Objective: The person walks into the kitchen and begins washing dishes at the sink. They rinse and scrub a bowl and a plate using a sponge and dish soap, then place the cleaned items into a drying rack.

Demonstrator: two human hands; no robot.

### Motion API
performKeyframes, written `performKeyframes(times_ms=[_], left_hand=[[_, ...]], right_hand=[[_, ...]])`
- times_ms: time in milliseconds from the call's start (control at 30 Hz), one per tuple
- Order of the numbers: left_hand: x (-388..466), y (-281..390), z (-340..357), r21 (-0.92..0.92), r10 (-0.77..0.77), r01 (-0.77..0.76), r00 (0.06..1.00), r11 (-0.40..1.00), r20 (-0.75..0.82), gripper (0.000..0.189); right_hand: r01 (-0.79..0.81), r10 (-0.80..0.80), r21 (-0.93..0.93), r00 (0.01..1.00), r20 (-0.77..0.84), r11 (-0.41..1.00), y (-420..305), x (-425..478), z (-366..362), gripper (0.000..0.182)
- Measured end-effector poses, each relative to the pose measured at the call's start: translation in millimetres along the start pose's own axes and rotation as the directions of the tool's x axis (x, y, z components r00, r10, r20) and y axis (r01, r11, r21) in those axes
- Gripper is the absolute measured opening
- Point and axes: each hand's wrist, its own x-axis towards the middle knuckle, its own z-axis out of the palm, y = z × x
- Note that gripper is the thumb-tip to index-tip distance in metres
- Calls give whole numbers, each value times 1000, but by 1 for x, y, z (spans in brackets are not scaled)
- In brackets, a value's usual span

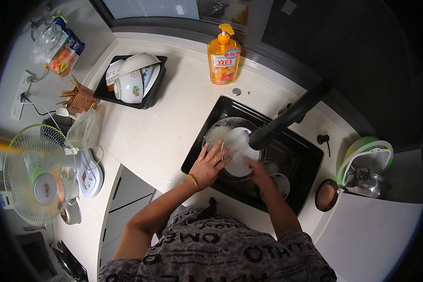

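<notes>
In the black sink (310,155) sits a round basin (208,141) holding soapy water and foam. A white bowl (235,138) with a blue mark and a larger white dish (240,165) overlap in it, both slightly blurred. My left hand (208,169) is spread over the basin's near-left rim, fingertips close to the dishes; whether they touch is unclear. My right hand (258,172), also blurred, grips the dish's right edge, its thumb on top. Another white bowl (281,184) lies deeper in the sink, partly behind my right forearm. The black faucet (278,128) reaches over the basin.
An orange pump bottle of Liby dish soap (224,58) stands behind the sink. Left of it, a black tray (153,95) holds several bowls. A fan (40,179) and a bag-covered item (84,128) stand farther left. A brown lid (326,195) leans at right.
</notes>
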Motion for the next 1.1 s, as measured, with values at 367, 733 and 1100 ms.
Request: performKeyframes(times_ms=[367, 733, 1100], left_hand=[[18, -13, 26, -375, -102, 115, 993, 920, 57, 14], [30, 2, 77, -865, -327, 187, 872, -466, 365, 9], [38, -22, 14, -753, -295, 173, 847, -635, 443, 17]], right_hand=[[115, -75, -411, 991, 113, 904, -69, 5, 33, 24], [710, -470, -618, 442, 764, -337, -59, -36, 117, 25], [276, -241, -401, 961, 136, 874, -88, 23, 22, 24]])
